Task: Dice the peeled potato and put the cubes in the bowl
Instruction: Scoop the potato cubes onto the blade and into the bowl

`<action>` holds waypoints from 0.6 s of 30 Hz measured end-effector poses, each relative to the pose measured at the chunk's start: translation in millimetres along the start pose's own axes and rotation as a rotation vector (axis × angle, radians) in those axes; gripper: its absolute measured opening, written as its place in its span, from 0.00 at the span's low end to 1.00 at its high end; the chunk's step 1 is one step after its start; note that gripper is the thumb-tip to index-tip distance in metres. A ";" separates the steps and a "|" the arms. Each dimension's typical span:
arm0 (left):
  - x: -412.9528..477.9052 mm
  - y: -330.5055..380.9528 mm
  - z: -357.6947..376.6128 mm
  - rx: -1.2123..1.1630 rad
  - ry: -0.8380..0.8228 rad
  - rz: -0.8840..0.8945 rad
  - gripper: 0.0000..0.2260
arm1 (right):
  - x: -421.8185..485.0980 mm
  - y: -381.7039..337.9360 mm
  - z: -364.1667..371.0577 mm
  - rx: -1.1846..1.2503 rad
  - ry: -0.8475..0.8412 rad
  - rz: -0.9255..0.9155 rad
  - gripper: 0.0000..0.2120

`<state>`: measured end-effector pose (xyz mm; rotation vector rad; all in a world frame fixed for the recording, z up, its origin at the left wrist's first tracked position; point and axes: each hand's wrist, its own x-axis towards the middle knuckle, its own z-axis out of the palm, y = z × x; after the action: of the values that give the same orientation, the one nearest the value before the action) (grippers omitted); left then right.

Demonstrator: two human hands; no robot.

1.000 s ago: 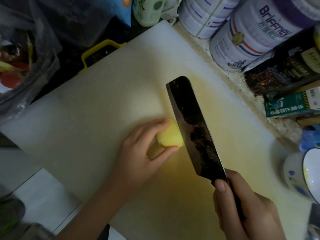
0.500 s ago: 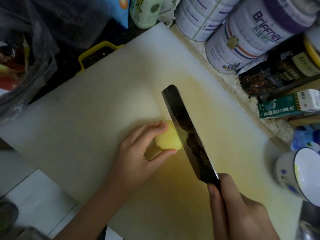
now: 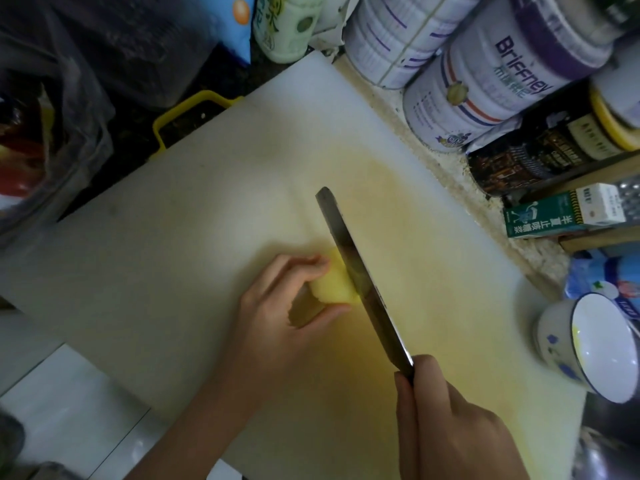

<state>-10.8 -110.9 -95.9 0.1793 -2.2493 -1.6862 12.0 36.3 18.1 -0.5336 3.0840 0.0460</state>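
On the white cutting board (image 3: 173,254) that lies across the counter (image 3: 460,181), a peeled yellow potato (image 3: 334,289) sits a little right of the middle. The left hand (image 3: 280,306) holds it down. Its fingers (image 3: 304,263) curl over the top and far side, and the thumb presses the near side, so the potato is pinched between them. The right hand (image 3: 450,420) is wrapped tight round the handle of a big dark cleaver (image 3: 360,282), and the hand hides most of the handle. The blade stands almost straight up on its edge and runs from the right hand up and away to the left. It touches the right end of the potato, just beside the left fingertips. I cannot tell how far into the potato it has gone. The board under the potato and the blade looks stained yellow. A white bowl (image 3: 561,348) with a blue rim and blue spots stands by the right corner of the board, well apart from the potato. It looks a bit blurry. Behind the board, two big round tins stand close together: a tin (image 3: 485,84) that says "Briffney" and a second tin (image 3: 391,36) to its left. Beside them are a dark box (image 3: 540,150) and a green and white carton (image 3: 561,216). A pale green bottle (image 3: 287,26) stands at the back. On the far left there is a clear plastic bag (image 3: 52,116) with red things inside, and a yellow handle (image 3: 194,109) pokes out from behind the board.
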 end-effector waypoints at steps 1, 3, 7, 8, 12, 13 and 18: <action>0.1 -0.3 -0.1 0.005 0.001 0.004 0.18 | 0.3 -0.1 -0.5 -0.003 -0.003 -0.011 0.17; -0.3 -1.1 -0.3 0.014 -0.002 0.006 0.18 | 2.4 0.3 -3.6 0.004 -0.017 -0.035 0.17; -0.8 -0.4 -0.8 0.014 -0.009 0.007 0.17 | 9.0 1.4 -11.4 0.041 -0.088 -0.068 0.15; -0.5 0.1 -1.0 0.019 -0.010 0.016 0.17 | 11.0 1.4 -11.5 0.050 -0.105 -0.077 0.13; 0.4 1.2 -1.4 0.036 -0.009 0.026 0.17 | 13.1 1.7 -5.0 0.049 -0.153 -0.070 0.13; 0.1 1.6 -1.4 0.038 -0.005 0.027 0.17 | 12.2 1.1 -3.2 0.035 -0.150 -0.067 0.12; -0.3 2.5 -0.7 0.027 0.006 0.003 0.17 | 9.3 0.3 3.6 -0.023 -0.129 -0.041 0.08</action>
<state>-10.1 -110.7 -93.4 0.1869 -2.2673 -1.6519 3.2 33.6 14.4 -0.5711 2.9493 0.1111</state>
